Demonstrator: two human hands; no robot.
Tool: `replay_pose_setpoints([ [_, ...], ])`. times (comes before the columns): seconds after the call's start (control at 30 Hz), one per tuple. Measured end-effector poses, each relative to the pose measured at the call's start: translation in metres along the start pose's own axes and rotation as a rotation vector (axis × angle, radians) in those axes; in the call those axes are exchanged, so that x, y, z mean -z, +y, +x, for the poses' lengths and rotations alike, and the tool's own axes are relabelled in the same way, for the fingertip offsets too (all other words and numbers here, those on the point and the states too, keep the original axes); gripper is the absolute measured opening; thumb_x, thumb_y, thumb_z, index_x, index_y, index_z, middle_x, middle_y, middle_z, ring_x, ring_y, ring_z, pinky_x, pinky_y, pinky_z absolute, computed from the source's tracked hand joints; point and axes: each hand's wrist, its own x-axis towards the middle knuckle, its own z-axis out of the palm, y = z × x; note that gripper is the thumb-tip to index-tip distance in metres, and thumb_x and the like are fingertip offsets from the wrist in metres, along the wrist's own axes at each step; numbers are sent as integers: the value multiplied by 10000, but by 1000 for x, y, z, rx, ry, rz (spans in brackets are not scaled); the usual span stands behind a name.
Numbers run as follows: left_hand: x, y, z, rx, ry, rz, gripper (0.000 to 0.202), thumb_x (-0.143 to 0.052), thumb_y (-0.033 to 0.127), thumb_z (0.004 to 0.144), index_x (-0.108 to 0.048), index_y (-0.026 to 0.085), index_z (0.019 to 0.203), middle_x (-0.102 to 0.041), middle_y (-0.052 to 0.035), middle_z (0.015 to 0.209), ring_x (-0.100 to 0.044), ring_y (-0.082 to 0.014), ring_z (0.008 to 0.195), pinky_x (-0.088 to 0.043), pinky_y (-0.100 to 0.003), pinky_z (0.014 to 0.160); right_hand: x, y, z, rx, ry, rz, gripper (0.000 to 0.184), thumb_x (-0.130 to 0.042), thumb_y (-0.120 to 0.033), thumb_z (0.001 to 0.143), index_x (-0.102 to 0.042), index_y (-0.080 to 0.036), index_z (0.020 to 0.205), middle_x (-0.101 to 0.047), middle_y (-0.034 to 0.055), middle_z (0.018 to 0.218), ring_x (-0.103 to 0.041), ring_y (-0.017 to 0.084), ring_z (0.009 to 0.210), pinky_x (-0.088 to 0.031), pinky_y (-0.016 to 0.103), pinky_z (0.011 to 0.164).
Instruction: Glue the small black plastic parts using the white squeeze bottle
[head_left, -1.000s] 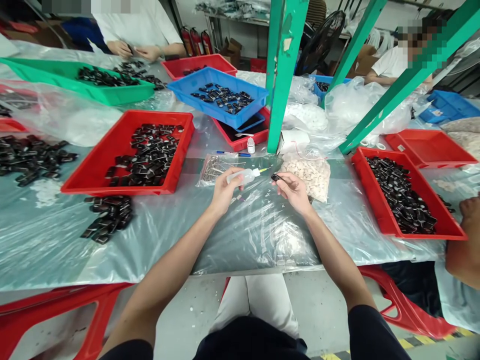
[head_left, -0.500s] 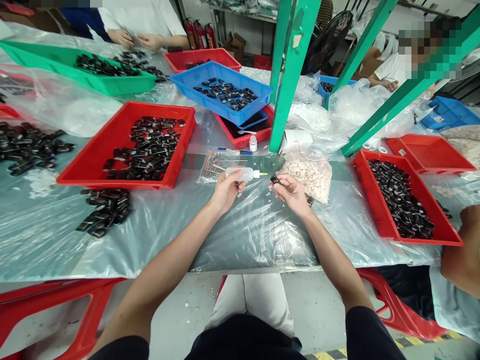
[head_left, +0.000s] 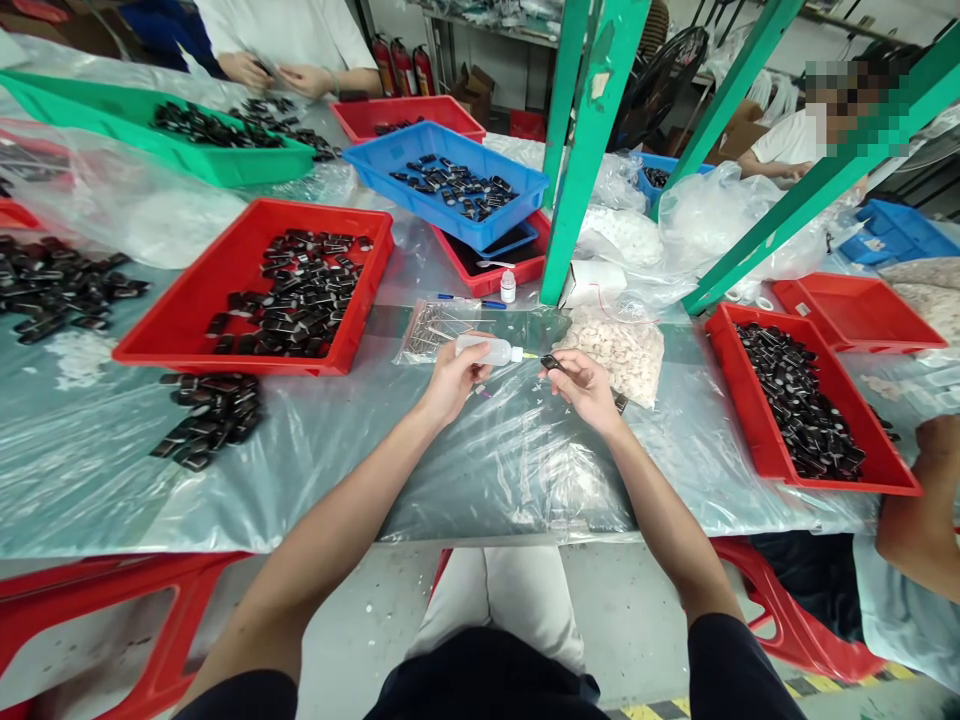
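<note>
My left hand (head_left: pixel 450 382) is closed around a small clear squeeze bottle (head_left: pixel 486 349) with a white cap and a thin yellow nozzle that points right. My right hand (head_left: pixel 587 389) pinches a small black part (head_left: pixel 552 363) at its fingertips, just right of the nozzle tip. Both hands hover over the plastic-covered table (head_left: pixel 495 470), in front of me. A clear bag of pale small pieces (head_left: pixel 621 350) lies just behind my right hand. A clear bag of thin metal pins (head_left: pixel 433 328) lies behind my left hand.
A red tray (head_left: pixel 187 310) of black parts sits at left, with a loose pile (head_left: pixel 210 418) before it. Another red tray (head_left: pixel 757 420) of black parts is at right. Blue (head_left: pixel 450 215) and green (head_left: pixel 112 130) trays stand farther back. A green post (head_left: pixel 574 150) rises ahead. Other people work around the table.
The bottle's nozzle and the black part have drawn slightly closer together. My view has shifted a little; the hands stay in nearly the same place.
</note>
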Motion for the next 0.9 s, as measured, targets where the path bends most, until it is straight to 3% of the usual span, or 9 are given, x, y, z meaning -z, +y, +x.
replay_pose_setpoints([
  [0.37, 12, 10, 2, -66, -54, 209, 319, -837, 417, 643, -744, 167, 818, -600, -10, 681, -438, -104, 578, -302, -250, 532, 2, 2, -4, 17, -30, -113, 394, -772, -545, 870, -721, -215, 1078, -783, 56, 913, -706, 180, 761, -529, 286, 627],
  [0.57, 8, 7, 1, -62, -92, 127, 363, -857, 442, 657, -751, 162, 862, -598, -7, 677, -420, -85, 557, -305, -237, 526, 1, 2, -4, 11, -47, -93, 423, -783, -559, 853, -729, -209, 1084, -787, 55, 902, -714, 185, 772, -533, 280, 622],
  [0.9, 9, -5, 7, -64, -38, 109, 413, -815, 542, 728, -735, 149, 827, -572, -9, 624, -432, -95, 513, -283, -252, 488, -2, 2, -3, -7, -67, -74, 452, -796, -587, 826, -716, -206, 1056, -778, 52, 868, -668, 159, 686, -503, 280, 594],
])
